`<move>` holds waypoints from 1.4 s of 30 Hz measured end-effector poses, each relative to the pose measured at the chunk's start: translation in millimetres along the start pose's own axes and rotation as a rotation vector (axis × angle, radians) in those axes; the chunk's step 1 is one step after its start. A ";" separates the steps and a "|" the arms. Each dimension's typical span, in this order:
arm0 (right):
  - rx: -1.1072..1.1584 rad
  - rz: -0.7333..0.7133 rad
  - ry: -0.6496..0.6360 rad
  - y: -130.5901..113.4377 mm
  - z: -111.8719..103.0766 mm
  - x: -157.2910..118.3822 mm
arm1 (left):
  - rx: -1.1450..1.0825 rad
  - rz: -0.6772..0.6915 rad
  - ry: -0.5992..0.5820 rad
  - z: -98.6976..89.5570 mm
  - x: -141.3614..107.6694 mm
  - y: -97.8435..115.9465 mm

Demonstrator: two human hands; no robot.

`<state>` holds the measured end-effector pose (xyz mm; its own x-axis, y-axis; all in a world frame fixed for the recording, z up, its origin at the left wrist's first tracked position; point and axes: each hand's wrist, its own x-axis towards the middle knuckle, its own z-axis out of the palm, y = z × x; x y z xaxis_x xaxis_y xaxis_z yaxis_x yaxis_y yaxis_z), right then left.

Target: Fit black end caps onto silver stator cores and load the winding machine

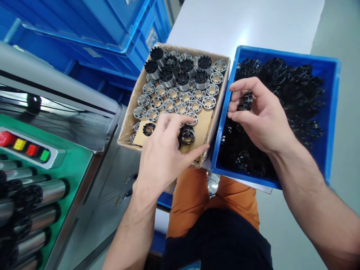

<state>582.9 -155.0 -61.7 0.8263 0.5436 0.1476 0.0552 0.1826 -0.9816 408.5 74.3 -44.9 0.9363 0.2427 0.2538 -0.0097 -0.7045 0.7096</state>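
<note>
My right hand [258,112] is closed around a black ring part [246,102] above the blue bin [333,123], which holds many black ring parts [295,86]. Over the front of the cardboard box [128,112], my left hand [168,150] has its thumb and fingers spread around a black ring part [187,135], not visibly gripping it. Rows of silver ring parts [168,105] fill the box, and several at the back carry black tops [182,79]. One more black ring [148,129] lies on the cardboard left of my left hand.
Blue crates [112,30] are stacked at the upper left. On the left, a green machine [75,142] bears a panel of coloured buttons [25,146] and rows of metal cylinders [42,193]. The white table [213,26] extends behind the containers.
</note>
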 end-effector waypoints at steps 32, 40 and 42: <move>-0.192 -0.244 -0.061 3.4 35.0 -17.4 | -1.278 -0.144 0.098 81.5 16.3 24.2; -0.331 -0.375 -0.010 6.3 37.0 -18.2 | -1.118 -0.160 0.090 86.2 13.7 17.4; -0.377 -0.371 -0.006 3.9 36.1 -20.1 | -1.048 -0.193 0.077 80.5 11.6 19.5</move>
<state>546.3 -135.6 -64.1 0.7100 0.5031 0.4928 0.5420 0.0565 -0.8385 447.4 9.7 -81.1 0.9301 0.3557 0.0919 -0.1952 0.2665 0.9439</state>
